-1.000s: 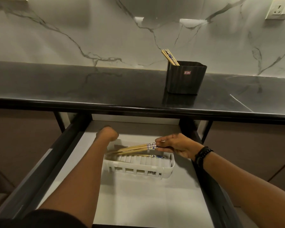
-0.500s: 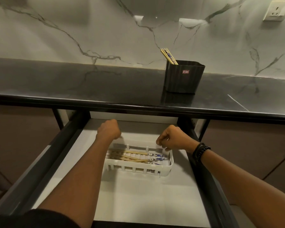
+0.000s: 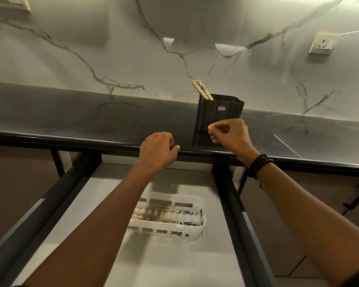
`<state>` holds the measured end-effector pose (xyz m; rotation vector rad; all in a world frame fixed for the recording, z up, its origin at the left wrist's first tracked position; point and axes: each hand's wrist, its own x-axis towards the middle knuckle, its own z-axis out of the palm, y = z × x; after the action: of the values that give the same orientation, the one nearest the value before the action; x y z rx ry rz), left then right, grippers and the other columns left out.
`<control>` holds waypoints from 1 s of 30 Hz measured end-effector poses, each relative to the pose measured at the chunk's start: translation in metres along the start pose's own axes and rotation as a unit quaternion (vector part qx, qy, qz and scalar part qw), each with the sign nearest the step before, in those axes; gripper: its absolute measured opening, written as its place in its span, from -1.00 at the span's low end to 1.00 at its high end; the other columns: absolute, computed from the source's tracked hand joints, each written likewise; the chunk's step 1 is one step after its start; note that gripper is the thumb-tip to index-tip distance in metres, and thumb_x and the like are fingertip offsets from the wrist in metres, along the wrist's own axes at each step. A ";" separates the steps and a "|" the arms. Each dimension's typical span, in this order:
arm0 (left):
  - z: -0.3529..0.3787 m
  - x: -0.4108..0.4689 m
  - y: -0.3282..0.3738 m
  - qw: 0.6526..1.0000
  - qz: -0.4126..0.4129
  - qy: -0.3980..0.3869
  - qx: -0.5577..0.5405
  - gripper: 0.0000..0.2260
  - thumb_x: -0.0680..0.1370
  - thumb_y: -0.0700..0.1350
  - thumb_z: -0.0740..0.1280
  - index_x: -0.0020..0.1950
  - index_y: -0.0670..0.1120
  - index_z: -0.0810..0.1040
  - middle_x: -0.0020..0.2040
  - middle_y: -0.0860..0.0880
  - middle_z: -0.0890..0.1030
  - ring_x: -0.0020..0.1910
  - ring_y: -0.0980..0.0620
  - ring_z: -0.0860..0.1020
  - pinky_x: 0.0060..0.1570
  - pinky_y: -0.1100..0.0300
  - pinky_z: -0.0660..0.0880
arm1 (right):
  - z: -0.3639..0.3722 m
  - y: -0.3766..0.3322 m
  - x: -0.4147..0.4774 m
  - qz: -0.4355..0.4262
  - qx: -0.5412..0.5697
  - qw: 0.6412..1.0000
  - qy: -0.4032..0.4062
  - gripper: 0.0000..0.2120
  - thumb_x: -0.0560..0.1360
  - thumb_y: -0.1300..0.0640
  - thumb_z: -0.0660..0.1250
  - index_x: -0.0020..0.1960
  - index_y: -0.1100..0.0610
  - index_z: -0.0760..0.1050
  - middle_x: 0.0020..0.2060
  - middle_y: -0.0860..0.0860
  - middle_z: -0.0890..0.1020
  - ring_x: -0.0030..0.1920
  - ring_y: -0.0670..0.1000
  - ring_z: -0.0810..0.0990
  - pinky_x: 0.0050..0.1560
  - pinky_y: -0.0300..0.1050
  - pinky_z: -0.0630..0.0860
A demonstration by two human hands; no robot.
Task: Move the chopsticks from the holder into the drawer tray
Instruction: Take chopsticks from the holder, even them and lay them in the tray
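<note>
Hovering before holder (image 3: 220, 112), right hand (image 3: 229, 132) curled, empty; left hand (image 3: 158, 152) curled, empty, over counter edge (image 3: 71, 140).

light: dim, warm | glare: two bright patches on marble wall (image 3: 116, 42) | blur: slight motion smear | edges: wide-angle bending

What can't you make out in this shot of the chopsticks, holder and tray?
Head view.
Holder chopsticks: the holder wall hides all but their tops, so no count.
Tray chopsticks: the left forearm covers one end of the tray; blurred.
The red label on the holder: too small to read.
</note>
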<state>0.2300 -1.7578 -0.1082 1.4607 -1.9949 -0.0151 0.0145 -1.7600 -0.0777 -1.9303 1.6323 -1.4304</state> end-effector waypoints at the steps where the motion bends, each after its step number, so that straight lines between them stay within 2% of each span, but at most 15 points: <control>1: 0.001 0.007 0.000 0.999 -0.008 -0.036 0.012 -0.76 0.56 0.09 0.32 -0.06 -0.08 0.58 -0.13 -0.02 0.59 -0.11 0.00 0.55 -0.08 0.06 0.50 | -0.006 -0.002 0.014 -0.001 -0.001 1.000 0.025 -0.86 0.50 0.13 0.43 -0.03 0.20 0.68 -0.20 0.09 0.72 -0.18 0.03 0.71 -0.07 -0.07 0.67; 4: 0.003 0.032 -0.002 0.990 -0.043 -0.112 0.068 -0.69 0.56 0.14 0.31 -0.19 -0.09 0.47 -0.15 -0.07 0.55 -0.15 -0.06 0.50 -0.13 0.04 0.45 | -0.016 -0.008 0.055 -0.025 -0.045 0.996 0.079 -0.85 0.48 0.12 0.44 0.01 0.17 0.69 -0.14 0.07 0.73 -0.12 0.01 0.69 0.03 -0.04 0.64; 6: 0.003 0.044 -0.003 0.983 -0.042 -0.121 0.130 -0.62 0.53 0.18 0.35 -0.29 -0.07 0.39 -0.18 -0.07 0.55 -0.19 -0.04 0.47 -0.19 0.08 0.40 | -0.017 -0.011 0.078 -0.049 -0.076 0.992 0.093 -0.84 0.47 0.14 0.45 0.02 0.17 0.69 -0.11 0.08 0.73 -0.10 0.02 0.69 0.07 -0.03 0.62; 8: 0.002 0.055 -0.002 0.977 -0.031 -0.133 0.167 -0.60 0.49 0.20 0.39 -0.31 -0.06 0.38 -0.18 -0.06 0.56 -0.21 -0.03 0.47 -0.21 0.10 0.38 | -0.015 -0.011 0.101 -0.060 -0.100 0.989 0.087 -0.82 0.48 0.15 0.44 0.05 0.18 0.68 -0.06 0.09 0.73 -0.06 0.04 0.68 0.08 -0.06 0.60; 12: 0.000 0.070 -0.004 0.968 -0.023 -0.169 0.182 -0.61 0.43 0.24 0.42 -0.13 -0.09 0.53 -0.16 -0.05 0.56 -0.19 -0.04 0.47 -0.21 0.10 0.40 | -0.008 -0.007 0.145 -0.042 -0.147 0.988 0.018 -0.71 0.50 0.16 0.41 0.19 0.25 0.59 0.10 0.14 0.67 0.09 0.06 0.61 0.05 -0.20 0.49; 15: 0.000 0.080 -0.005 0.963 -0.016 -0.202 0.180 -0.61 0.41 0.25 0.44 -0.27 -0.05 0.47 -0.20 -0.03 0.58 -0.20 -0.03 0.49 -0.22 0.10 0.42 | 0.000 -0.007 0.170 -0.001 -0.159 0.986 -0.041 -0.57 0.49 0.12 0.40 0.31 0.26 0.50 0.19 0.16 0.60 0.18 0.10 0.57 0.08 -0.17 0.47; 18: -0.003 0.087 -0.004 0.957 -0.016 -0.232 0.171 -0.59 0.38 0.24 0.48 -0.35 -0.04 0.43 -0.30 0.00 0.52 -0.19 -0.05 0.53 -0.13 0.06 0.52 | 0.010 -0.007 0.189 0.056 -0.158 0.982 -0.083 -0.56 0.51 0.19 0.32 0.36 0.30 0.43 0.28 0.22 0.52 0.27 0.15 0.51 0.22 -0.04 0.47; 19: -0.005 0.089 -0.004 0.956 -0.017 -0.241 0.168 -0.58 0.37 0.24 0.49 -0.36 -0.05 0.44 -0.33 0.01 0.51 -0.21 -0.05 0.54 -0.10 0.04 0.56 | 0.013 -0.006 0.195 0.073 -0.162 0.980 -0.094 -0.61 0.52 0.22 0.29 0.32 0.32 0.45 0.23 0.24 0.54 0.24 0.16 0.51 0.21 -0.02 0.49; 22: -0.008 0.093 -0.001 0.950 -0.026 -0.272 0.151 -0.61 0.36 0.22 0.50 -0.30 -0.08 0.53 -0.32 -0.02 0.56 -0.22 -0.04 0.59 -0.03 0.01 0.60 | 0.019 -0.004 0.203 0.100 -0.160 0.976 -0.106 -0.81 0.52 0.26 0.25 0.06 0.32 0.55 -0.14 0.19 0.55 0.01 0.15 0.52 -0.08 -0.09 0.47; 23: -0.009 0.094 -0.001 0.949 -0.029 -0.280 0.145 -0.62 0.36 0.21 0.51 -0.26 -0.10 0.56 -0.30 -0.02 0.58 -0.21 -0.04 0.59 -0.01 0.00 0.61 | 0.021 -0.003 0.206 0.101 -0.156 0.977 -0.105 -0.81 0.52 0.26 0.26 0.08 0.32 0.54 -0.11 0.20 0.57 0.04 0.18 0.54 -0.05 -0.07 0.52; 25: -0.009 0.097 -0.001 0.948 -0.030 -0.286 0.133 -0.61 0.35 0.19 0.52 -0.21 -0.13 0.58 -0.28 -0.04 0.59 -0.21 -0.04 0.60 0.00 -0.01 0.61 | 0.023 0.001 0.209 0.100 -0.163 0.976 -0.102 -0.70 0.53 0.26 0.30 0.22 0.38 0.49 0.15 0.29 0.58 0.21 0.25 0.54 0.21 0.10 0.53; 26: -0.010 0.097 0.000 0.948 -0.029 -0.288 0.129 -0.61 0.34 0.18 0.53 -0.21 -0.13 0.58 -0.27 -0.04 0.58 -0.20 -0.05 0.60 0.00 -0.02 0.61 | 0.024 0.002 0.209 0.099 -0.168 0.976 -0.099 -0.66 0.53 0.25 0.31 0.25 0.40 0.47 0.22 0.32 0.55 0.24 0.26 0.53 0.26 0.14 0.50; 28: -0.010 0.099 0.000 0.947 -0.024 -0.293 0.129 -0.62 0.34 0.17 0.54 -0.24 -0.12 0.54 -0.28 -0.04 0.57 -0.19 -0.06 0.59 0.01 -0.02 0.61 | 0.024 0.005 0.210 0.093 -0.166 0.976 -0.101 -0.68 0.52 0.26 0.33 0.21 0.41 0.51 0.17 0.34 0.57 0.13 0.22 0.57 0.13 0.02 0.57; 30: -0.011 0.099 0.001 0.946 -0.023 -0.297 0.130 -0.63 0.34 0.16 0.54 -0.28 -0.10 0.52 -0.29 -0.04 0.56 -0.21 -0.06 0.58 -0.01 -0.02 0.61 | 0.022 0.006 0.210 0.090 -0.157 0.976 -0.120 -0.73 0.52 0.25 0.34 0.15 0.40 0.56 -0.03 0.28 0.58 -0.04 0.10 0.53 -0.16 -0.16 0.50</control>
<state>0.2182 -1.8382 -0.0503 1.8293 -2.5134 -0.2471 0.0067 -1.9496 0.0147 -1.9588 1.9454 -0.8744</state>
